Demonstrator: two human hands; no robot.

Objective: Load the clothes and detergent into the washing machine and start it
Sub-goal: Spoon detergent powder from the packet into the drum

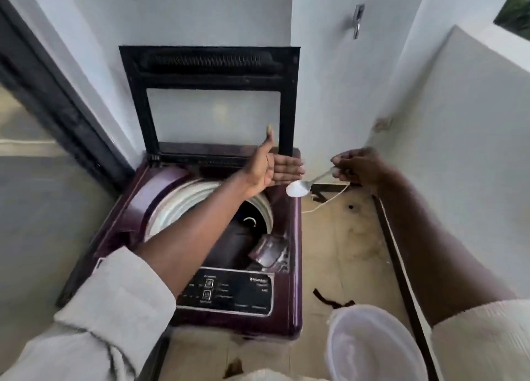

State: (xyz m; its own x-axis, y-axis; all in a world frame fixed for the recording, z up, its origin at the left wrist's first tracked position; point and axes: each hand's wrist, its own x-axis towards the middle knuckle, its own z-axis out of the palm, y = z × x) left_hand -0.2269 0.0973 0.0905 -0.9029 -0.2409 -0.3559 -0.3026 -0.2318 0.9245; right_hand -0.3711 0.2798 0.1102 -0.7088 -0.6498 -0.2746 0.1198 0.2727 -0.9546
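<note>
Head view: left arm (pixel 200 217) hides much of washer drum (pixel 177 205), clothes (pixel 229 243) blurred

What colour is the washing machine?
Dark purple-maroon body on the washing machine, with a black control panel. The head view shows it best.

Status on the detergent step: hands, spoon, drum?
Right hand pinching spoon, heaped with white powder, beside the washer. Left hand open, empty, over drum. Lid up, dark clothes inside. Path clear.
</note>
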